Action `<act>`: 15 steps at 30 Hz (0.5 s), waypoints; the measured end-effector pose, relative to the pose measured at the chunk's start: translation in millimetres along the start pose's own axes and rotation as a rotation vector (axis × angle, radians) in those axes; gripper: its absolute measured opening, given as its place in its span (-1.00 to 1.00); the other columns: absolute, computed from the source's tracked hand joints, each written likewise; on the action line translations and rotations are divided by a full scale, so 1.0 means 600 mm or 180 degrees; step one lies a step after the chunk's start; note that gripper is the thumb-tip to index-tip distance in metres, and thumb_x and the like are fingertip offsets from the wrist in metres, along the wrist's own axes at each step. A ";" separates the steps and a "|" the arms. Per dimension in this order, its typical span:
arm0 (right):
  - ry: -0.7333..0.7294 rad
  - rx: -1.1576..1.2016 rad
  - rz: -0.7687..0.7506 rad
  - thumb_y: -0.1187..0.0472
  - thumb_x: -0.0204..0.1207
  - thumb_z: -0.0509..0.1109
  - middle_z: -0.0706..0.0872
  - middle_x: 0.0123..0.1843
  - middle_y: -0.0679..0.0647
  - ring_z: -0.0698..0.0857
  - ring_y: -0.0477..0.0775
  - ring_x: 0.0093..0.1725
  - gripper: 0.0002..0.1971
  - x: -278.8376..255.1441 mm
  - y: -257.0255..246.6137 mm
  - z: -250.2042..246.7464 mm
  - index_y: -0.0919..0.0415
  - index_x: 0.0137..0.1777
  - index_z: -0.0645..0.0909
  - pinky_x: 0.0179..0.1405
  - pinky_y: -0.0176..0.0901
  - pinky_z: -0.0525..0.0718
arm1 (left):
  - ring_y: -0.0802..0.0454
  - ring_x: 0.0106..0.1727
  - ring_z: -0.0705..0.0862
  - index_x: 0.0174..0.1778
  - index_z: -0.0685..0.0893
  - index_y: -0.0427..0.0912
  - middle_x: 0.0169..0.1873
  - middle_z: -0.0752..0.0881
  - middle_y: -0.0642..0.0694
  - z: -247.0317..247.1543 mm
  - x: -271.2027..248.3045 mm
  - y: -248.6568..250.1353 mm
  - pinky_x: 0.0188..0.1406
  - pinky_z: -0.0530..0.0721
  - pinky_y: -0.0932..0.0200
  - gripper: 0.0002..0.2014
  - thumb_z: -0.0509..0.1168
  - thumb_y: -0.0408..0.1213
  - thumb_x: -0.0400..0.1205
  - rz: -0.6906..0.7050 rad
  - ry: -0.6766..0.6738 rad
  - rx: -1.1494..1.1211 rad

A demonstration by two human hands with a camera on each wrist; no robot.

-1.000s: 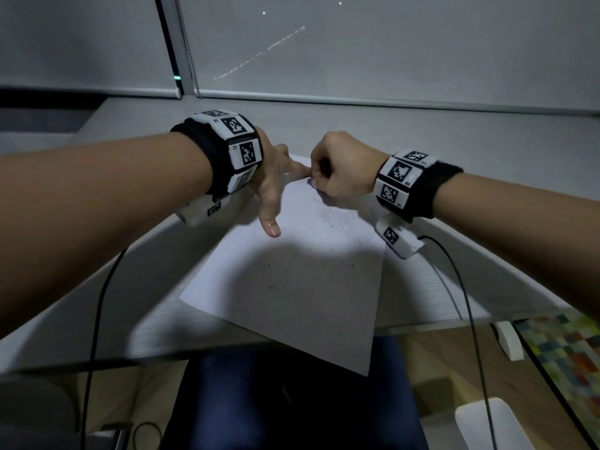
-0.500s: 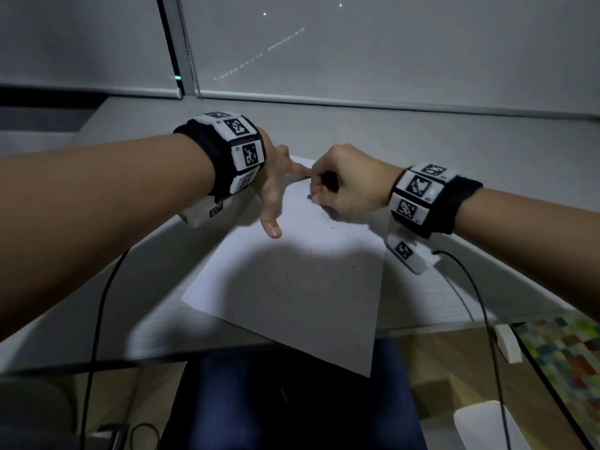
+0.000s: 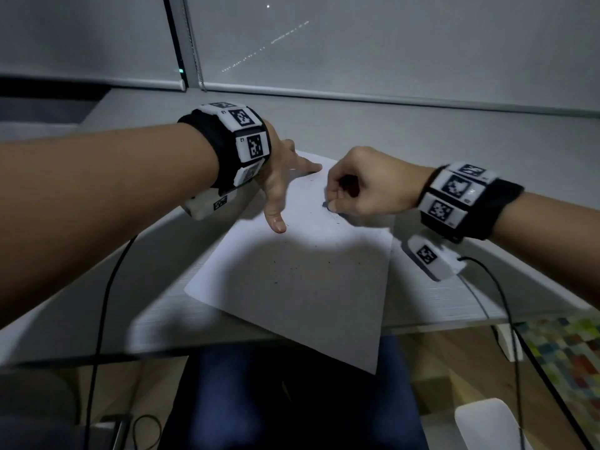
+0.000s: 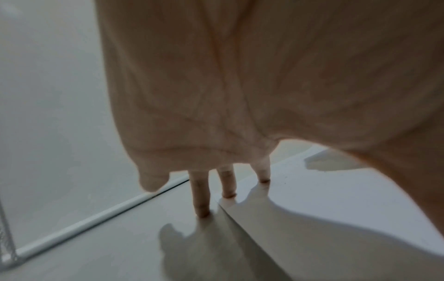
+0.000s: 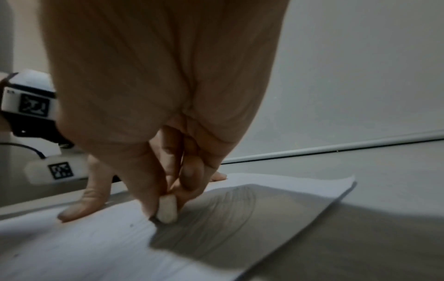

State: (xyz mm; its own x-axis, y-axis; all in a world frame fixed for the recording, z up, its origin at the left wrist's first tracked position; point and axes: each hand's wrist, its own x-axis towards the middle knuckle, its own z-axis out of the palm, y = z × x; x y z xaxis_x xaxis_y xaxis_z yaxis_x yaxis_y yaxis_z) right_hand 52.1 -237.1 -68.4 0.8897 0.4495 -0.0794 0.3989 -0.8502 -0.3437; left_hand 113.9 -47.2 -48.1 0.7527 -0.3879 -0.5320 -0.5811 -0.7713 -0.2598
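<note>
A white sheet of paper (image 3: 302, 280) lies skewed on the grey desk (image 3: 422, 138), one corner hanging over the near edge. My left hand (image 3: 282, 186) is spread with straight fingers (image 4: 201, 197) pressing the sheet's far left part. My right hand (image 3: 360, 186) is curled, and its thumb and fingers pinch a small white eraser (image 5: 167, 209) whose tip touches the paper (image 5: 240, 209). Faint pencil lines fan out beside the eraser. In the head view the eraser is hidden under the hand.
Small dark eraser crumbs dot the sheet. A window blind (image 3: 389, 43) rises behind the desk. Black cables (image 3: 100, 319) hang from both wrist cameras over the desk's near edge. Below are blue trousers (image 3: 292, 401), a colourful mat (image 3: 568, 352) and a white object (image 3: 487, 423).
My right hand has slid to the right and toward me across the paper, away from the left fingertips. The left hand stays pressed on the sheet.
</note>
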 end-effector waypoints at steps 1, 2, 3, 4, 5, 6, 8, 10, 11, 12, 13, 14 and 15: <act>-0.0178 0.0119 -0.0030 0.16 0.55 0.63 0.90 -0.24 0.09 0.82 0.05 -0.28 -0.90 -0.010 -0.001 -0.004 0.18 -0.12 0.84 -0.23 -0.19 0.77 | -0.23 0.80 0.25 0.83 -0.25 0.43 0.79 0.13 -0.05 0.001 0.002 -0.003 0.59 0.44 -0.30 0.58 0.76 0.38 0.08 0.0039 0.0004 0.0019; -0.0252 0.0178 -0.0040 0.18 0.56 0.63 0.91 -0.22 0.11 0.82 0.07 -0.28 -0.91 -0.014 0.002 -0.009 0.19 -0.11 0.85 -0.23 -0.18 0.76 | -0.19 0.79 0.27 0.84 -0.20 0.40 0.78 0.18 -0.02 -0.001 0.003 -0.007 0.63 0.40 -0.32 0.61 0.78 0.35 0.03 0.0091 0.0009 0.0004; -0.0170 0.0153 -0.0031 0.19 0.56 0.62 0.92 -0.18 0.11 0.83 0.09 -0.25 -0.92 -0.013 0.007 -0.015 0.19 -0.09 0.85 -0.21 -0.15 0.78 | -0.15 0.77 0.33 0.86 -0.11 0.33 0.77 0.26 -0.01 -0.002 0.005 -0.011 0.69 0.34 -0.32 0.60 0.82 0.28 0.02 0.0140 0.0013 -0.0089; 0.0014 0.0091 0.0006 0.20 0.57 0.60 0.92 -0.14 0.10 0.84 0.10 -0.20 -0.93 -0.009 0.014 -0.023 0.19 -0.07 0.85 -0.20 -0.13 0.79 | -0.15 0.72 0.43 0.85 -0.01 0.24 0.72 0.38 -0.03 -0.004 0.008 -0.018 0.72 0.31 -0.31 0.56 0.85 0.19 0.02 0.0195 0.0008 -0.0197; 0.0186 0.0025 0.0072 0.21 0.58 0.57 0.92 -0.10 0.10 0.84 0.12 -0.15 -0.94 -0.003 0.022 -0.030 0.19 -0.05 0.84 -0.20 -0.13 0.79 | -0.16 0.62 0.53 0.80 0.08 0.18 0.61 0.52 -0.06 -0.006 0.007 -0.021 0.71 0.34 -0.28 0.50 0.87 0.14 0.01 0.0266 0.0004 -0.0307; 0.0264 -0.0037 0.0133 0.21 0.59 0.55 0.91 -0.08 0.09 0.84 0.14 -0.11 -0.94 0.003 0.027 -0.034 0.18 -0.02 0.83 -0.19 -0.15 0.78 | -0.17 0.55 0.58 0.76 0.14 0.17 0.50 0.60 -0.05 -0.006 0.003 -0.026 0.67 0.40 -0.22 0.45 0.88 0.11 0.01 0.0335 -0.0006 -0.0382; 0.0159 -0.0129 0.0213 0.18 0.60 0.52 0.90 0.02 0.08 0.84 0.15 -0.03 -0.93 0.007 0.031 -0.033 0.14 0.00 0.79 -0.06 -0.06 0.82 | -0.10 0.69 0.44 0.82 0.17 0.20 0.69 0.46 0.01 -0.005 -0.004 -0.034 0.68 0.38 -0.07 0.43 0.88 0.06 0.06 0.0529 0.0018 -0.0411; 0.0023 -0.0179 0.0239 0.17 0.60 0.52 0.90 0.11 0.08 0.85 0.13 0.05 -0.94 0.004 0.032 -0.024 0.14 -0.02 0.76 0.11 0.06 0.84 | 0.04 0.86 0.13 0.88 0.15 0.20 0.87 0.05 0.15 -0.001 -0.011 -0.040 0.80 0.15 0.00 0.42 0.85 0.05 0.14 0.0766 0.0077 -0.0274; 0.0022 -0.0210 0.0256 0.17 0.60 0.52 0.90 0.10 0.09 0.85 0.14 0.07 -0.93 0.000 0.031 -0.020 0.15 -0.05 0.74 0.14 0.08 0.83 | 0.08 0.87 0.07 0.87 0.18 0.18 0.87 -0.01 0.19 0.000 -0.017 -0.043 0.81 0.08 0.04 0.34 0.83 0.03 0.21 0.0814 0.0112 -0.0304; 0.0047 -0.0233 0.0274 0.15 0.61 0.52 0.90 0.07 0.09 0.84 0.16 0.06 -0.90 -0.005 0.029 -0.018 0.17 -0.06 0.73 0.13 0.09 0.82 | 0.09 0.86 0.08 0.85 0.26 0.17 0.86 0.02 0.20 0.002 -0.022 -0.047 0.79 0.06 0.06 0.22 0.80 0.01 0.30 0.0826 0.0144 -0.0376; 0.0075 -0.0239 0.0289 0.14 0.61 0.52 0.89 0.03 0.10 0.83 0.17 0.03 -0.87 -0.010 0.026 -0.018 0.19 -0.06 0.73 0.11 0.07 0.81 | 0.07 0.85 0.14 0.81 0.37 0.17 0.85 0.11 0.20 0.005 -0.026 -0.051 0.79 0.08 0.03 0.07 0.75 0.02 0.39 0.0814 0.0206 -0.0472; 0.0093 -0.0247 0.0298 0.12 0.62 0.52 0.88 0.00 0.10 0.82 0.17 0.00 -0.85 -0.013 0.023 -0.019 0.22 -0.05 0.74 0.07 0.05 0.80 | 0.04 0.82 0.24 0.75 0.48 0.19 0.83 0.22 0.19 0.008 -0.030 -0.054 0.81 0.15 -0.02 -0.09 0.70 0.08 0.46 0.0822 0.0299 -0.0603; 0.0095 -0.0269 0.0309 0.11 0.62 0.52 0.87 -0.03 0.08 0.80 0.16 -0.04 -0.83 -0.017 0.021 -0.020 0.23 -0.04 0.74 0.02 0.01 0.78 | 0.03 0.76 0.36 0.67 0.58 0.21 0.78 0.34 0.18 0.011 -0.032 -0.053 0.78 0.26 -0.07 -0.23 0.65 0.15 0.51 0.0807 0.0388 -0.0737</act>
State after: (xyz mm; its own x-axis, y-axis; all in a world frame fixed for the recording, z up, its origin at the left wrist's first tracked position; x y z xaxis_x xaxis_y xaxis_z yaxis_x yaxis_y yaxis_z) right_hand 50.6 -255.6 -61.0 0.9308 0.3567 -0.0801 0.3267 -0.9099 -0.2557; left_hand 116.0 -11.8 -34.9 0.6332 -0.6279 -0.4526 -0.6789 -0.7313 0.0649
